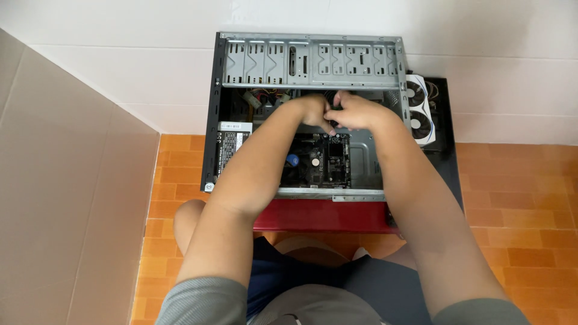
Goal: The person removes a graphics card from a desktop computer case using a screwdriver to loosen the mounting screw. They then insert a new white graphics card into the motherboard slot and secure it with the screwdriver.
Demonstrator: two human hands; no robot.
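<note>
- Nearest the camera are the person's knees in grey shorts (pixel 373 289), above an orange tiled floor (pixel 530 210) with a matt, gridded look.
- Next comes a glossy red stool-like surface (pixel 319 215) that carries the open computer case (pixel 212 120), a black-edged steel box lying on its side.
- Inside the case, a dark motherboard (pixel 322 161) lies flat, with a round blue-marked chip and a small coin cell on it.
- At the case's left wall sits the power supply (pixel 232 141), a boxy unit with a white label (print too small to tell).
- The left hand (pixel 313 111) and right hand (pixel 358 111) meet in the middle of the case, just beyond the motherboard; the fingers are curled and touching each other around some small dark part, but what each grip holds is hidden, so I cannot tell.
- Behind the hands a bundle of coloured cables (pixel 265 96) lies loose.
- Farther on is the perforated bare-metal drive cage (pixel 313 60).
- Right of the case, a white graphics card (pixel 419 111) with two round fans rests on a black panel (pixel 445 120).
- Farthest is the smooth white tiled wall (pixel 120 36).
</note>
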